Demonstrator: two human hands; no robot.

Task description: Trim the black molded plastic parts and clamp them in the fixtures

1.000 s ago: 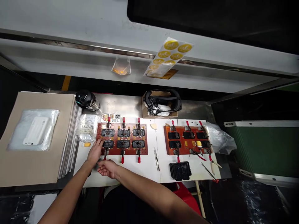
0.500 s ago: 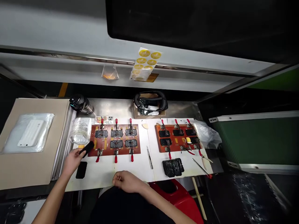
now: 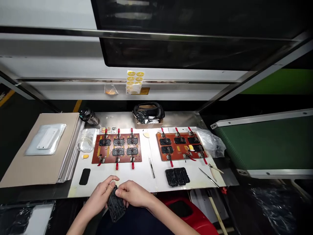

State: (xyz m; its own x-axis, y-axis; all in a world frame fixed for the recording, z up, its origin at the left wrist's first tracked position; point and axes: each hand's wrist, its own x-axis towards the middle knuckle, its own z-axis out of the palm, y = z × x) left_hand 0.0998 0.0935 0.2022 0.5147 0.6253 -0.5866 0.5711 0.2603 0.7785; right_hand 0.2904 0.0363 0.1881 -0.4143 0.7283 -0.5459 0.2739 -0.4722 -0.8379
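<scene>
A black moulded plastic plate (image 3: 116, 205), ribbed on the side facing me, is held tilted just off the table's front edge. My left hand (image 3: 102, 193) is closed on its upper left edge. Fingers of my right hand (image 3: 134, 193) pinch its upper right edge, thumb on the face. Beyond my hands lies a red-brown fixture board (image 3: 105, 153) with several red-handled clamps and similar black plates seated in it. A flat black piece (image 3: 84, 176) rests left of my hands. Two side-by-side black plates (image 3: 177, 176) lie to the right.
A second fixture board (image 3: 179, 156) sits at right, with a yellow sponge (image 3: 191, 148) on it. Tweezers (image 3: 152, 168) lie between the boards. Cardboard sheets (image 3: 31, 163) are stacked at left. A bottle (image 3: 89, 117) and a box (image 3: 149, 124) stand at the back; a red stool (image 3: 193, 217) is below.
My left hand has brought the black plate from beside the left board down to the table's front edge. My right hand has taken hold of it too. The camera view has shifted.
</scene>
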